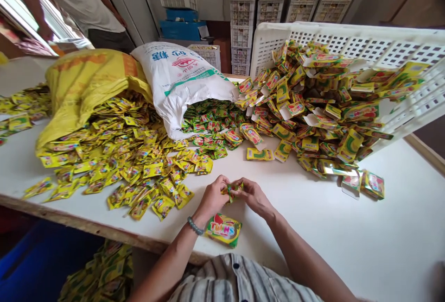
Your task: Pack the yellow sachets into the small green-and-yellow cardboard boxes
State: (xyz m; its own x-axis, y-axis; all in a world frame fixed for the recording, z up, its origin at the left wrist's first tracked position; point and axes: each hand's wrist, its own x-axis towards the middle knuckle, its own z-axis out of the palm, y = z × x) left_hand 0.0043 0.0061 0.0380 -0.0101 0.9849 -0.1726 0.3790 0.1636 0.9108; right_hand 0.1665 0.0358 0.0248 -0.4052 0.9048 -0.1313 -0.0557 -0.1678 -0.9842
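Note:
Over the table, close to my body, my left hand (216, 196) and my right hand (253, 194) meet with fingers pinched. Between the fingertips are small shiny green-and-yellow candy packets (231, 191); whether each hand has its own packet is hard to make out. Just below them a flat "TWINS" box (223, 230) in yellow and green lies on the white table (299, 228), near the left wrist with its beaded bracelet. To the left spread loose yellow packets (153, 169). Green packets (215, 119) spill from the mouth of a white sack (194, 79).
A yellow sack (93, 79) of packets lies at left. On the right, a tipped white basket (417, 112) pours out open-ended boxes (313, 103). Below the table edge a blue container (38, 255) sits near more boxes. Behind are stacked crates (241, 15) and a standing person (86, 1).

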